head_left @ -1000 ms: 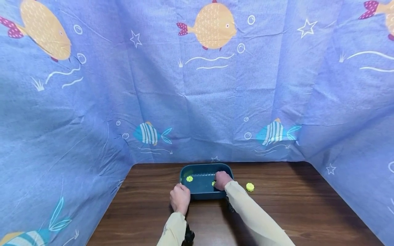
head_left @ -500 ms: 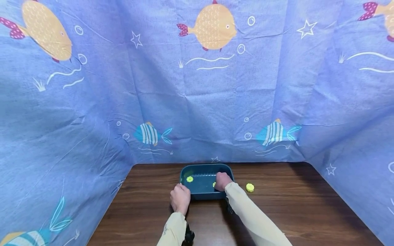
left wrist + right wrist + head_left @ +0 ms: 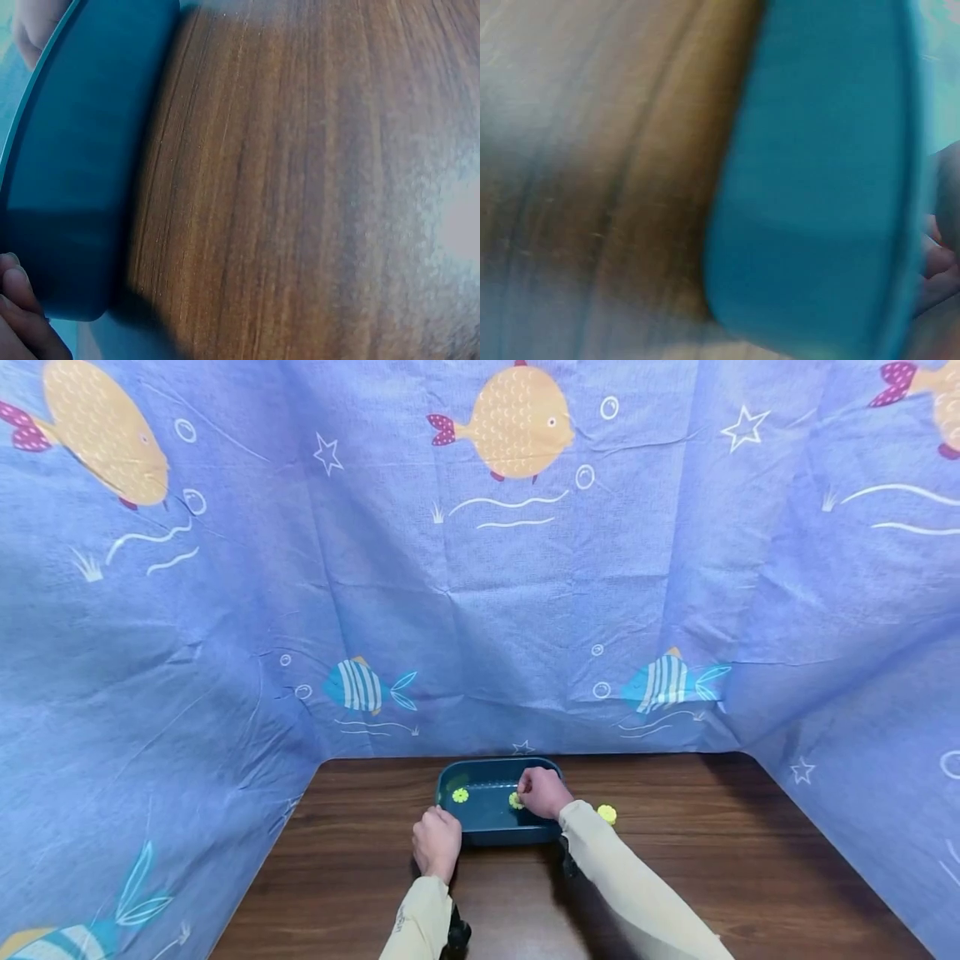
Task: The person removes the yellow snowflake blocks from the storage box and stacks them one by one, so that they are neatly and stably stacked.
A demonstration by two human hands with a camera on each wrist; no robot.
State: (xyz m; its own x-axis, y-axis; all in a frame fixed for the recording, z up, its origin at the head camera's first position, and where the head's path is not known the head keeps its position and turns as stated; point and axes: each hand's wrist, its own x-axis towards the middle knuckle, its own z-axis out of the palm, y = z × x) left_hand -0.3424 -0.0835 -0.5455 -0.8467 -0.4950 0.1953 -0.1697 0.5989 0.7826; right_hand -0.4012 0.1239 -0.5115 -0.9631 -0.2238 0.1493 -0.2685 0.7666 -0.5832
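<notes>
A dark teal rectangular tray [image 3: 487, 837] sits on the table. My left hand [image 3: 437, 842] grips its near left corner, and the left wrist view shows fingertips [image 3: 16, 283] against the tray's side. Over the tray's right part is my right hand [image 3: 543, 792], its fingers curled. Just beside those fingers lies a yellow flower-shaped piece [image 3: 515, 801]; whether they touch it or hold anything is hidden. Another yellow flower-shaped piece [image 3: 460, 795] rests in the tray's left part. In the right wrist view, curled fingers [image 3: 937, 261] show beyond the rim.
A thicker yellow flower-shaped piece [image 3: 607, 814] lies on the wooden table [image 3: 720, 852], right of the tray and close to the right forearm. Blue fabric [image 3: 517, 610] with printed fish hangs behind the table and along both sides.
My right hand has risen and shifted slightly, uncovering more of the yellow flower-shaped piece beside it in the tray. My left hand stays at the tray's corner.
</notes>
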